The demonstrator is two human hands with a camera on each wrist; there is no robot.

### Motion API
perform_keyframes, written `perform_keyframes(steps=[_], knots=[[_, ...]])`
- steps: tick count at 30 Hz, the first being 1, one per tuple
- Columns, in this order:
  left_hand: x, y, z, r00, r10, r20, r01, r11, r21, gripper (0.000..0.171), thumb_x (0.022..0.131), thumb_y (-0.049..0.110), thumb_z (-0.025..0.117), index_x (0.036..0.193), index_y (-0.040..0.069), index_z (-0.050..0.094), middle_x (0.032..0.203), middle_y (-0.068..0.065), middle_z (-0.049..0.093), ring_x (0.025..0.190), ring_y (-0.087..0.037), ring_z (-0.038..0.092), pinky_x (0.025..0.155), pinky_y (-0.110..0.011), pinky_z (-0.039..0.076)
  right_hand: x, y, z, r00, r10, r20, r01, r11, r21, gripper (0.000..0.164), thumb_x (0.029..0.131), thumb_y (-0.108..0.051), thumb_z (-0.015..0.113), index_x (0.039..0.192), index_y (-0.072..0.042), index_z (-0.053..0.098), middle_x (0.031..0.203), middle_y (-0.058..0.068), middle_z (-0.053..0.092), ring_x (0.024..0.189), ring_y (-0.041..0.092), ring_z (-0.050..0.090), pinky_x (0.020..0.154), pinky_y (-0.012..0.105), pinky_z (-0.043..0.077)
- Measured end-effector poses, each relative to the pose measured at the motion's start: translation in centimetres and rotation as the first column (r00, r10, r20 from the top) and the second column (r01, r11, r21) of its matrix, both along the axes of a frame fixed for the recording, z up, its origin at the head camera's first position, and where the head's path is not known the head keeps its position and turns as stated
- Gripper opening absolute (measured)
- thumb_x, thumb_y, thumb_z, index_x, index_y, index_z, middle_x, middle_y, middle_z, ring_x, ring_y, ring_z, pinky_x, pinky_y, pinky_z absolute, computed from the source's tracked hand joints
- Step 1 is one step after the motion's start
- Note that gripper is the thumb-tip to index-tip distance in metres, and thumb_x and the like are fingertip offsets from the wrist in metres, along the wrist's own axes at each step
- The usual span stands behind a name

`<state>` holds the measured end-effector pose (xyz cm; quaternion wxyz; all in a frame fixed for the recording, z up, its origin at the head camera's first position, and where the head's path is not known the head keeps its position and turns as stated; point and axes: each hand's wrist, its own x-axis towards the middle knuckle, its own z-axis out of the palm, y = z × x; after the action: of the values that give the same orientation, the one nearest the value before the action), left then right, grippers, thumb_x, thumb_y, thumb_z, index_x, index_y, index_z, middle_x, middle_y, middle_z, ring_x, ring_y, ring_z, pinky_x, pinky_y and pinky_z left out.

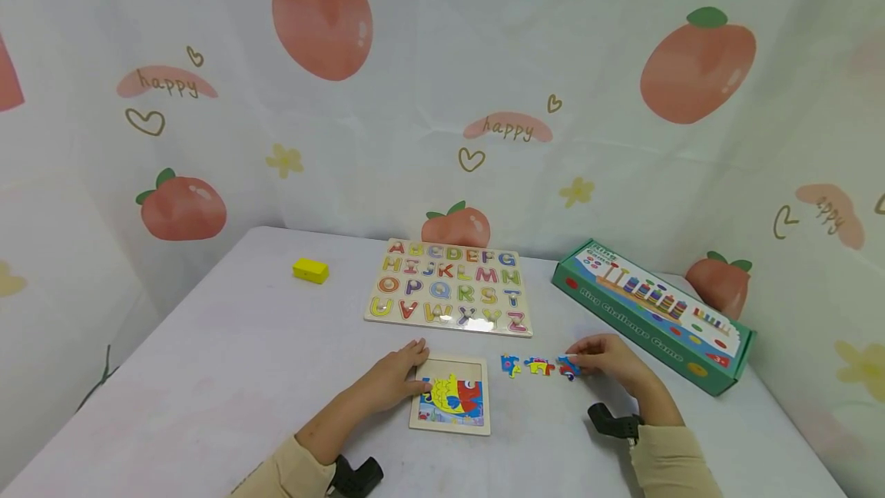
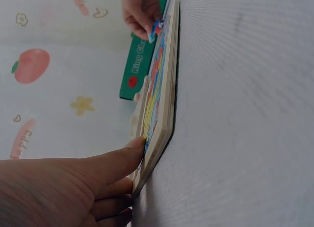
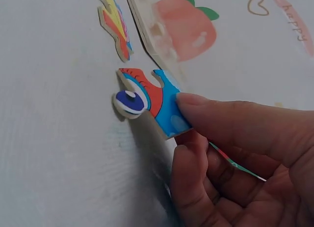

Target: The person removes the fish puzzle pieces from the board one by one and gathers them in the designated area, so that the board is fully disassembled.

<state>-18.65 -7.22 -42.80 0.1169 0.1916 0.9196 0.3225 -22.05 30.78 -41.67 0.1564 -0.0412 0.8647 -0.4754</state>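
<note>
A wooden fish puzzle board (image 1: 449, 429) lies before me, with yellow, red and blue pieces inside its frame. My left hand (image 1: 390, 379) holds it at the left edge, the thumb (image 2: 128, 156) over the rim and the other fingers along the side. To the right of the board, my right hand (image 1: 608, 360) pinches a blue and red puzzle piece (image 3: 169, 107) with an eye drawn on it, between thumb and fingers. Two loose puzzle pieces, a blue one (image 1: 509, 364) and a yellow and red one (image 1: 538, 366), lie in a row left of that hand.
Behind the fish puzzle lies a wooden alphabet board (image 1: 449, 287). A green Ring Challenge Game box (image 1: 653, 317) stands at the right, close to my right hand. A yellow block (image 1: 310, 270) sits at the back left. A printed curtain (image 1: 415, 98) hangs behind the table.
</note>
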Motion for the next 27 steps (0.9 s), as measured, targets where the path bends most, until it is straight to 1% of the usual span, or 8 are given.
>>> perform_keyframes(steps=[4, 8, 13, 19, 23, 27], knots=[[0.0, 0.0, 0.0, 1.0, -0.003, -0.002, 0.003, 1.0, -0.003, 0.062, 0.086, 0.024, 0.066, 0.136, -0.003, 0.044, 0.149, -0.017, 0.033, 0.14, -0.034, 0.027, 0.111, -0.053, 0.027, 0.1, 0.0, -0.2, 1.0, -0.02, -0.006, 0.02, 0.999, 0.025, 0.032, 0.087, -0.017, 0.065, 0.106, 0.009, 0.063, 0.087, 0.001, 0.067, 0.073, 0.013, 0.056, 0.064, 0.023, 0.05], [0.0, 0.0, 0.2, 1.0, -0.005, -0.003, 0.005, 1.0, 0.0, 0.062, 0.085, 0.024, 0.066, 0.135, -0.004, 0.044, 0.149, -0.017, 0.034, 0.14, -0.034, 0.027, 0.111, -0.053, 0.026, 0.0, -0.2, -0.5, 0.999, -0.015, -0.052, 0.018, 0.997, 0.071, 0.03, 0.085, -0.017, 0.067, 0.102, 0.007, 0.065, 0.084, 0.002, 0.066, 0.071, 0.013, 0.053, 0.062, 0.022, 0.048], [0.1, 0.1, 0.3, 1.0, 0.002, 0.006, -0.002, 1.0, 0.008, 0.061, 0.085, 0.024, 0.067, 0.135, -0.004, 0.044, 0.149, -0.017, 0.034, 0.14, -0.034, 0.026, 0.111, -0.053, 0.026, -0.1, -0.3, -0.7, 0.994, -0.001, -0.107, 0.015, 0.991, 0.129, 0.025, 0.083, -0.017, 0.07, 0.095, 0.005, 0.068, 0.077, 0.0, 0.061, 0.068, 0.012, 0.049, 0.058, 0.021, 0.045], [0.0, 0.1, 0.2, 1.0, 0.0, 0.009, 0.0, 1.0, 0.0, 0.062, 0.086, 0.024, 0.066, 0.136, -0.003, 0.043, 0.149, -0.017, 0.033, 0.141, -0.034, 0.026, 0.112, -0.052, 0.026, -0.2, -0.2, -1.0, 0.991, 0.038, -0.13, -0.019, 0.989, 0.144, 0.024, 0.083, -0.018, 0.069, 0.094, 0.003, 0.068, 0.074, 0.0, 0.057, 0.067, 0.01, 0.048, 0.057, 0.019, 0.043], [0.0, 0.0, 0.2, 1.0, 0.002, 0.017, -0.002, 1.0, -0.002, 0.062, 0.086, 0.024, 0.066, 0.136, -0.002, 0.043, 0.149, -0.016, 0.033, 0.141, -0.033, 0.026, 0.112, -0.052, 0.026, -0.2, -0.3, -1.2, 0.99, 0.039, -0.132, -0.019, 0.989, 0.147, 0.022, 0.083, -0.018, 0.069, 0.094, 0.002, 0.066, 0.075, 0.001, 0.056, 0.069, 0.012, 0.047, 0.057, 0.02, 0.042], [0.0, 0.1, 0.1, 1.0, 0.001, 0.017, -0.001, 1.0, -0.002, 0.061, 0.086, 0.024, 0.066, 0.136, -0.003, 0.043, 0.149, -0.016, 0.033, 0.141, -0.033, 0.026, 0.112, -0.052, 0.026, -0.3, -0.4, -1.2, 0.992, 0.017, -0.128, 0.002, 0.99, 0.144, 0.022, 0.083, -0.016, 0.07, 0.095, 0.001, 0.063, 0.078, 0.002, 0.054, 0.07, 0.013, 0.047, 0.056, 0.02, 0.042]])
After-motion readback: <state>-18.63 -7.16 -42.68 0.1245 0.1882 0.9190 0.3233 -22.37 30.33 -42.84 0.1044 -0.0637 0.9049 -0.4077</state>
